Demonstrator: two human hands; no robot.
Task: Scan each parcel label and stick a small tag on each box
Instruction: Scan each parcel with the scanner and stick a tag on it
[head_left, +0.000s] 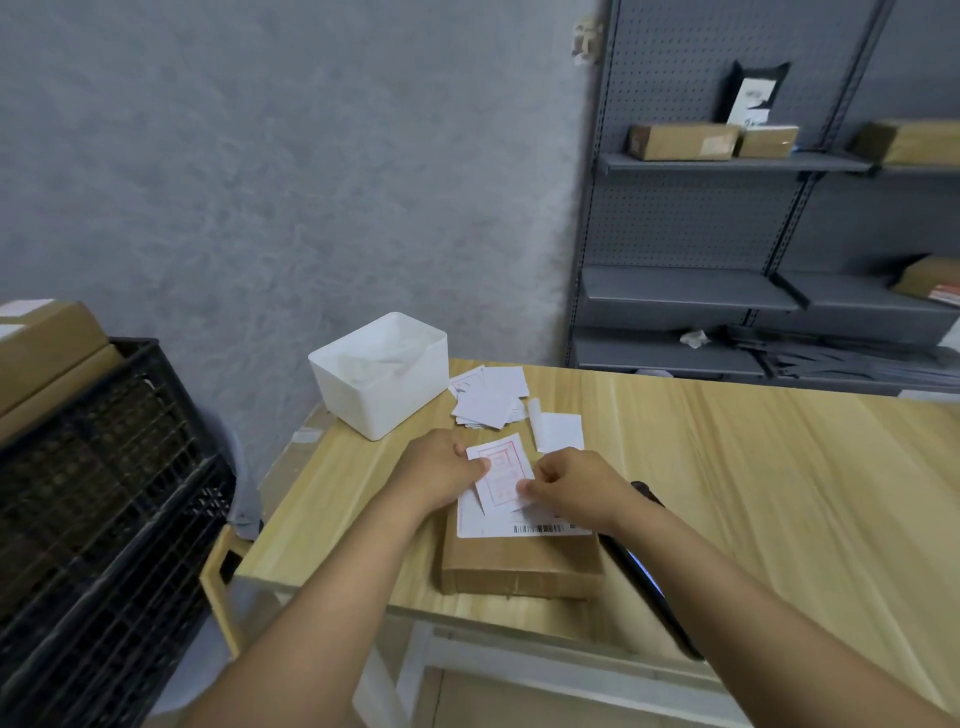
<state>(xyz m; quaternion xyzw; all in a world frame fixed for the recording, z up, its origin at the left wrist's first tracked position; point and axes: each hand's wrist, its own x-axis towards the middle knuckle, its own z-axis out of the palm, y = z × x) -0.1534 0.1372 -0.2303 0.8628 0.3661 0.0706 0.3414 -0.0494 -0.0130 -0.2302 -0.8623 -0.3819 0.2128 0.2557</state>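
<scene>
A brown cardboard parcel (522, 564) lies near the front edge of the wooden table (753, 478). Its white shipping label (519, 526) with a barcode faces up. Above the label I hold a small white tag (501, 478) printed with a red frame. My left hand (441, 473) pinches the tag's left edge. My right hand (576, 486) pinches its lower right corner. A black handheld scanner (652, 577) lies on the table to the right of the parcel, partly hidden under my right forearm.
A pile of loose tags (491, 397) and a white backing sheet (558, 431) lie behind the parcel. A white plastic bin (382, 374) stands at the table's back left. A black crate (104, 493) with boxes is on the left. Grey shelves (727, 163) hold parcels.
</scene>
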